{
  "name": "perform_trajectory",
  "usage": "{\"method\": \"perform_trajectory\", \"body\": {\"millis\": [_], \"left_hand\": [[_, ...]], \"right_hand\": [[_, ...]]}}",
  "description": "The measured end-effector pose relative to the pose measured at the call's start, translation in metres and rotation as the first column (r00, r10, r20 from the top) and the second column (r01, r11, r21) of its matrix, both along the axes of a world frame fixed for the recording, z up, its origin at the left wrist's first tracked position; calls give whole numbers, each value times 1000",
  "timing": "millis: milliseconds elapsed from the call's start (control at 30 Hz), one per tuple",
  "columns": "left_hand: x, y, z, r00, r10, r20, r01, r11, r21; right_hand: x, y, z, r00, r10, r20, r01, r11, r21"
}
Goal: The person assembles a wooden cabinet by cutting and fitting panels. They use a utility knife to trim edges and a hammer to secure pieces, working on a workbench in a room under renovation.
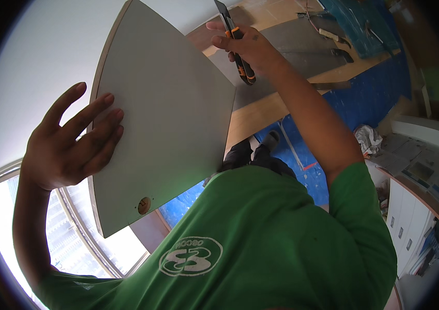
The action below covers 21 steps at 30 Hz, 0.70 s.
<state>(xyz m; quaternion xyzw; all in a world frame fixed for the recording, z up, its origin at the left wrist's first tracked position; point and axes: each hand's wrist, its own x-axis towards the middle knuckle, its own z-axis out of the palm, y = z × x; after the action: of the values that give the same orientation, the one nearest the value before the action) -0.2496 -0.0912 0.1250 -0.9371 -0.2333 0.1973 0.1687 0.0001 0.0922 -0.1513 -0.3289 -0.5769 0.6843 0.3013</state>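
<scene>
A pale grey cabinet door panel stands on edge in front of me, tilted, with a round hinge hole near its lower corner. My left hand is at the panel's left edge, fingers spread and stretched over its face, thumb apart. Up by the panel's right side, my right hand is closed around a black and orange utility knife. The knife's blade is out and points up, clear of the panel.
Beyond my right hand is a wooden work surface with a handsaw on it. A teal bag lies at its far right. Blue sheeting covers the floor. White drawers stand at right, a bright window at left.
</scene>
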Motion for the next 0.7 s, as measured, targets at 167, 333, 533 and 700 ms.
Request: {"method": "perform_trajectory", "body": {"millis": [167, 333, 533, 700], "left_hand": [[3, 4, -1, 995, -95, -19, 95, 995, 32], [3, 18, -2, 989, -149, -14, 150, 987, 62], [10, 25, -16, 980, -182, 76, 183, 983, -3], [7, 15, -16, 970, -233, 74, 238, 969, -67]], "right_hand": [[-8, -7, 3, 994, 29, -106, -17, 994, 107], [-11, -8, 6, 999, 47, 5, -47, 997, 68], [-5, -38, 10, 994, -112, -16, 112, 993, -26], [2, -69, 10, 978, -205, -26, 204, 978, -31]]}}
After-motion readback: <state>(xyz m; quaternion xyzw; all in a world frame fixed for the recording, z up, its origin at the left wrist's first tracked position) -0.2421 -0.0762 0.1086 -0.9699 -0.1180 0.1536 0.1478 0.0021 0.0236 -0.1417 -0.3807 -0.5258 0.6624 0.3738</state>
